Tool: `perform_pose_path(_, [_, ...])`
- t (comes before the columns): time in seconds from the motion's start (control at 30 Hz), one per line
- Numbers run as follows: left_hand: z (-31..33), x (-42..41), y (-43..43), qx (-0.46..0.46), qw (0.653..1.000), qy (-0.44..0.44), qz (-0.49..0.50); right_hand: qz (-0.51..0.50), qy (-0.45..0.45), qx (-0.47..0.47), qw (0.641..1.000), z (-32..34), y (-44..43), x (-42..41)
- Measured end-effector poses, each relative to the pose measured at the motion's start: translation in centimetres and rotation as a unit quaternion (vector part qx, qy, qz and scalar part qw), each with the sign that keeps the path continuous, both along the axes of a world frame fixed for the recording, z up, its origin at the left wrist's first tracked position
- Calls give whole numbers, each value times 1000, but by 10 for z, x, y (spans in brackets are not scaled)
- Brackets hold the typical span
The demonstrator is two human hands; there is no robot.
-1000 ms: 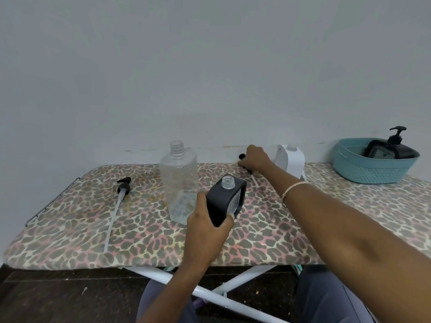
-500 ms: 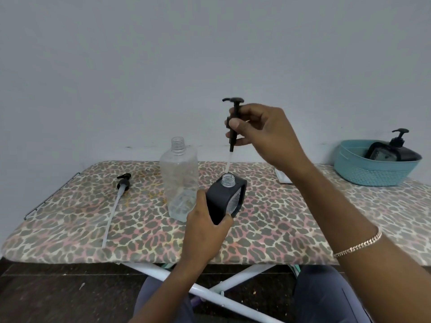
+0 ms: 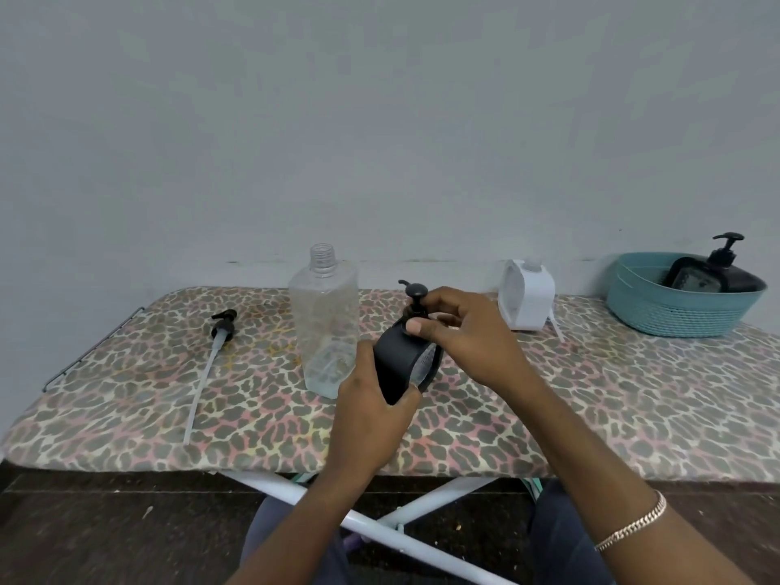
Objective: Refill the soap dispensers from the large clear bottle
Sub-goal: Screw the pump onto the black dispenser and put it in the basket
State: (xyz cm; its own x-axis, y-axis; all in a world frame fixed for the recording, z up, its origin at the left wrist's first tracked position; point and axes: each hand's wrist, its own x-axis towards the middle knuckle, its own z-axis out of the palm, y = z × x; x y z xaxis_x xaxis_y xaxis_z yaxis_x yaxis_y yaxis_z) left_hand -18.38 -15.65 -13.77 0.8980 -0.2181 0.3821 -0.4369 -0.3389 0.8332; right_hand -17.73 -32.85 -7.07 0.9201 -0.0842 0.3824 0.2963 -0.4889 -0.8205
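At the centre of the leopard-print board [image 3: 548, 399], we find the black dispenser [image 3: 399, 365] held tilted just above the cover. The left hand [image 3: 371, 411] grasps its lower body from six o'clock, fingers wrapped round the dark casing. The right hand [image 3: 460, 335] comes in from three o'clock, and its thumb and fingertips are pinched round the collar of the black pump head [image 3: 415, 304], which sits in the neck of the dispenser. We cannot tell whether the collar is fully screwed down. A bracelet [image 3: 633, 525] is on the right wrist.

Just beside the dispenser, at nine o'clock from it, stands the large clear bottle [image 3: 325, 331], upright, uncapped, with only a little liquid showing at the bottom. It appears to touch or nearly touch the left hand; we cannot tell which. Well apart at nine o'clock lies a second pump [image 3: 221, 327] flat on the cover, its long pale tube [image 3: 202, 386] running toward the near edge.

At two o'clock from the hands stands a white dispenser [image 3: 527, 299], upright, with no pump fitted. At three o'clock, at the far right of the board, sits a teal basket [image 3: 671, 314] holding another black dispenser [image 3: 713, 276] with its pump on.
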Motion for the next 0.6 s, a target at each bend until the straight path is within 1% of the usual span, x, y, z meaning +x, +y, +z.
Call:
perform_pose_path(0.1, [-1,1,0,1,1000,-2,0,7,-8,47,999,-3,-1,1])
perform_pose_path(0.17, [-2,1,0,-2,1000,-1,-3,-6,-7,67,998,-3,4,2])
perform_pose_path(0.33, [-1,1,2,-3,1000,-7,-3,-55,1,65,996,-11,25,7])
perform_pose_path(0.37, [-1,1,2,-3,1000,-8,-2,-49,13,53,997,-11,24,7])
perform_pose_path(0.43, [-1,1,1,-3,1000,-9,-2,3,53,45,998,-10,16,7])
perform_pose_path(0.5, [-2,2,2,-5,1000,-9,-3,63,77,91,991,-6,3,7])
perform_pose_path(0.53, [-2,2,1,-5,1000,-10,-4,75,74,113,988,-5,-4,8])
perform_pose_path(0.6, [-2,2,1,-6,1000,-9,-5,55,53,129,989,-7,-6,9])
